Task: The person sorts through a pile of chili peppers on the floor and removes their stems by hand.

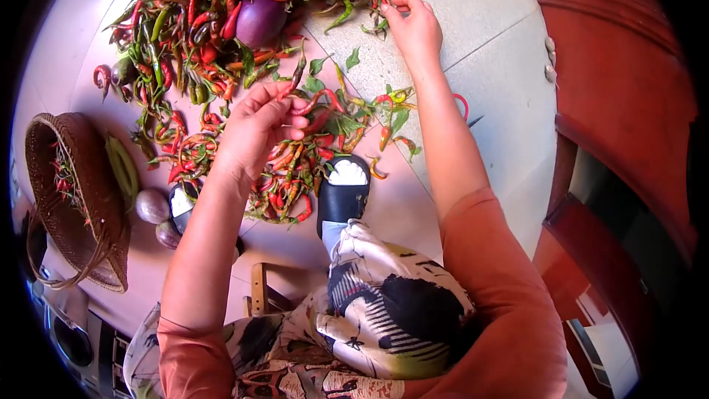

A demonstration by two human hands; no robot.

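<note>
My left hand point(258, 122) is closed, thumb against fingers, on a red chili pepper point(300, 111). A darker chili pepper point(298, 70) stands up by its fingertips. Below this hand, a smaller heap of red and green chili peppers point(284, 177) lies on the floor around my feet. Stretched forward, my right hand point(415, 29) pinches at the right edge of the big chili pile point(214, 29); it appears to grip a chili pepper, largely hidden by the fingers. Loose leaves point(353, 58) and chili peppers lie between my hands. A purple eggplant point(261, 21) rests in the big pile.
To the left, a woven basket point(74, 133) lies with a few chili peppers inside. Beside it are a long green vegetable point(122, 166) and round purple eggplants point(152, 206). Dark red wooden furniture point(620, 44) stands at the right. My shoe point(341, 203) is next to the heap.
</note>
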